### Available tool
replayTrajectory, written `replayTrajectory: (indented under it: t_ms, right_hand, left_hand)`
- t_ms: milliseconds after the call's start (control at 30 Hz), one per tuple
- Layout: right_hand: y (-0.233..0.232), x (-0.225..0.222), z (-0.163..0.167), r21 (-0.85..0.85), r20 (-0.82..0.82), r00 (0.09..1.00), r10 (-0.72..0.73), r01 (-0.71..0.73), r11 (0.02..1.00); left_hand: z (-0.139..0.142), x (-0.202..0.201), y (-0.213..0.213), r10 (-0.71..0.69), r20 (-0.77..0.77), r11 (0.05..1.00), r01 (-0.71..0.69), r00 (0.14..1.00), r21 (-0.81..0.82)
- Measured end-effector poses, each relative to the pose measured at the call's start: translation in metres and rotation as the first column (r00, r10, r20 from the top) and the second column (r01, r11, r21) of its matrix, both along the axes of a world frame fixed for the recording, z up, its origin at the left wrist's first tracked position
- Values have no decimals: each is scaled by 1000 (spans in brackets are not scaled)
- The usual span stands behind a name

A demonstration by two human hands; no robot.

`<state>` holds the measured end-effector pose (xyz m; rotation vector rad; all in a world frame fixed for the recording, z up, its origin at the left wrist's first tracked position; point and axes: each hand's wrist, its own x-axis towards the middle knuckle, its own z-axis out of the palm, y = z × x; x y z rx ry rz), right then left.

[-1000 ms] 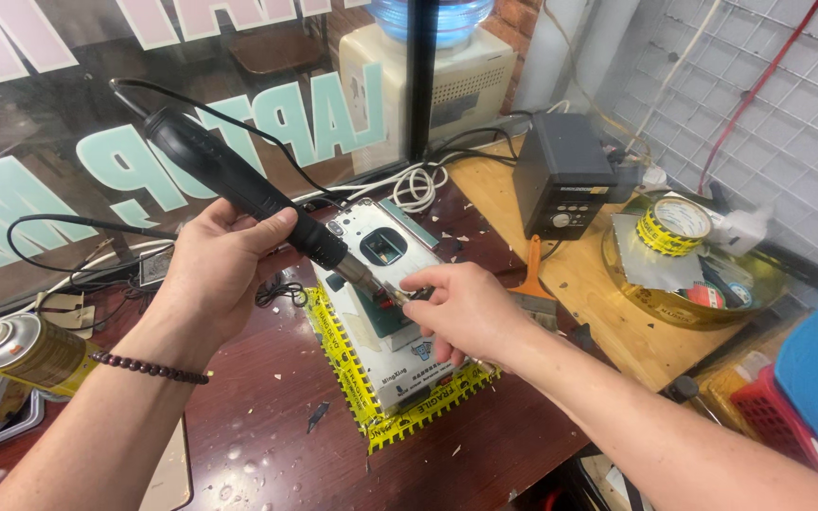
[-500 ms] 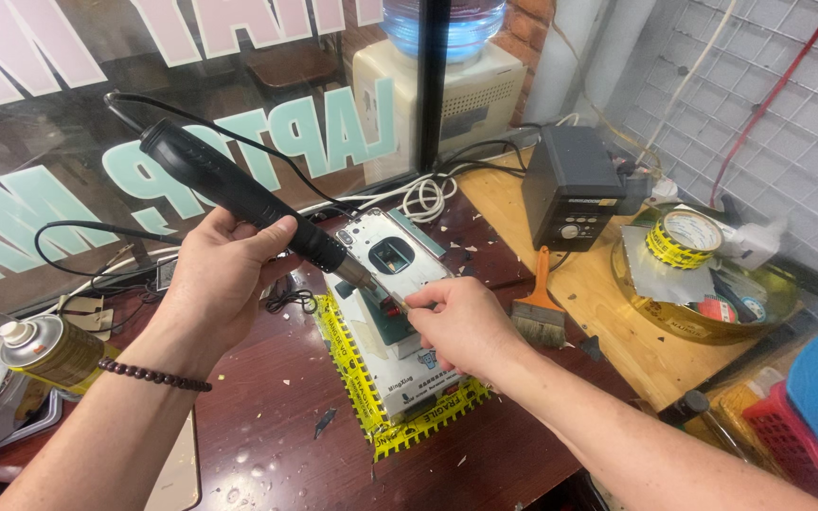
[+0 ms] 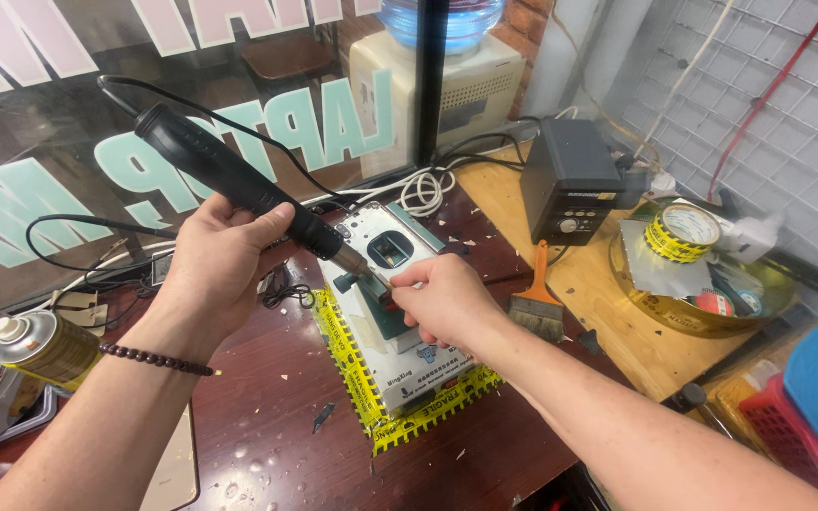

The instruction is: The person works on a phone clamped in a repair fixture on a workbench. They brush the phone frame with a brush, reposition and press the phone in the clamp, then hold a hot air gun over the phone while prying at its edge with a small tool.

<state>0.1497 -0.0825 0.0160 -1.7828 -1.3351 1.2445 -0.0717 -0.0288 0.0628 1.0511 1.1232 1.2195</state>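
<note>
Your left hand (image 3: 215,260) fingers wrap the black hot-air gun (image 3: 239,185), nozzle angled down w/ the opened phone (image 3: 381,284) just below; right hand (image 3: 442,303) fingers pinch its part, steadying it on the bench (image 3: 267,435).

Black heat gun (image 3: 229,175); white phone (image 3: 385,251) beneath it, on a white pad (image 3: 409,378) edged with yellow-and-black tape; right of it, an orange-handled brush (image 3: 539,293).

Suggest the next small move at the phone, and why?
Probably lift gently with the right hand while the left hand keeps the hot-air wand aimed there: its nozzle points at the spot the right fingers pinch on the opened phone, which lies on the white block.
</note>
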Motion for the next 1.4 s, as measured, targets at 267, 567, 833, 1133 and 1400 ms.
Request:
replayTrajectory:
  t_ms: [267,567,833,1133,1400]
  right_hand:
    - [9,-5,4,7,15,1000,26,-26,1000]
    - [15,-1,9,20,62,996,71,-72,997]
    - [26,-9,8,19,79,994,73,-75,997]
    - [32,-16,12,4,90,993,71,-71,997]
    - [25,-18,14,136,228,968,101,-135,981]
  left_hand:
    - [2,1,5,-2,-16,1000,2,1000,-12]
    - [5,-1,8,-21,21,1000,21,1000,1]
    - [3,-13,9,4,4,1000,-4,1000,-6]
    - [1,-23,18,54,-13,998,-54,998,-14]
    - [4,-19,25,48,10,999,-48,999,-24]
